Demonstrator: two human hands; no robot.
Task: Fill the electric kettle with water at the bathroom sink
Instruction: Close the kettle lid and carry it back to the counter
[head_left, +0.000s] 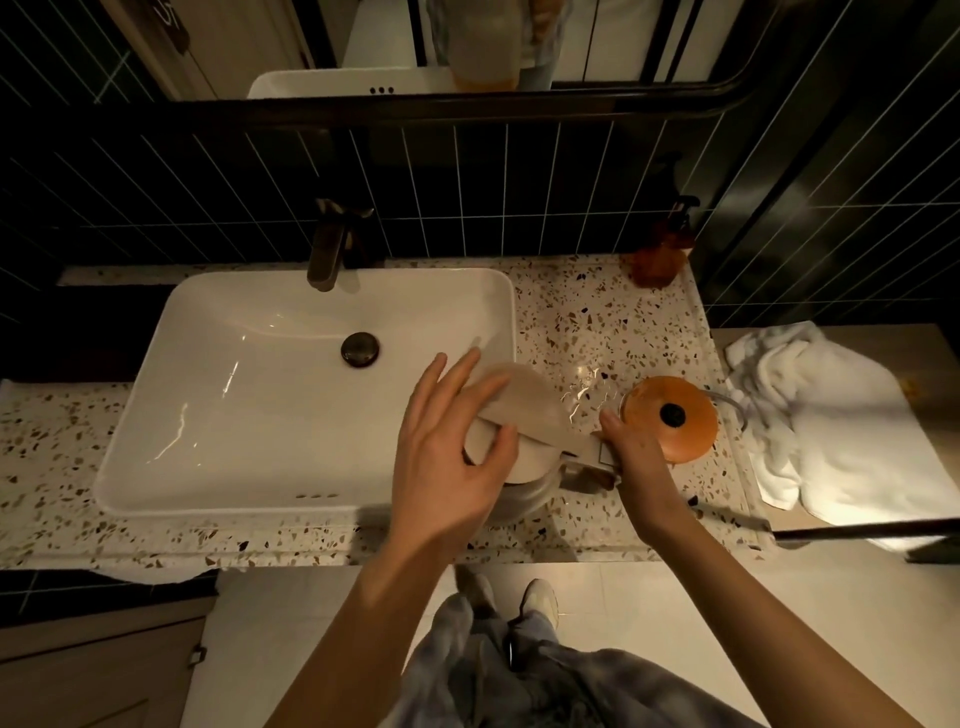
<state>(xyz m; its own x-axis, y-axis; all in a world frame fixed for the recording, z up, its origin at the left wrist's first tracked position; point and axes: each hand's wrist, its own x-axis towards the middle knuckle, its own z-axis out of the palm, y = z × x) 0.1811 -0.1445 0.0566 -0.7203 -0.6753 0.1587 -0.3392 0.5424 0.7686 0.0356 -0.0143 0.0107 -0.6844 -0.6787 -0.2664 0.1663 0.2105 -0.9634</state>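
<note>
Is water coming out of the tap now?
No, the tap shows no stream, and the kettle stands on the counter beside the sink, not under the spout.

Both hands (452, 447) hold the kettle (524, 441) beside the sink (291, 364).

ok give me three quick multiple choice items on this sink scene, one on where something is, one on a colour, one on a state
1. Where does the kettle stand?
A. in the basin
B. on the counter at the sink's right front corner
C. on the towel

2. What colour is the round lid beside the right hand?
A. orange
B. blue
C. white

3. What is the tap doing?
A. running hard
B. dripping into the kettle
C. no water shows

Answers: 1 B, it sits on the speckled counter against the sink rim. 2 A, orange with a dark knob. 3 C, no stream shows below the spout.
</note>
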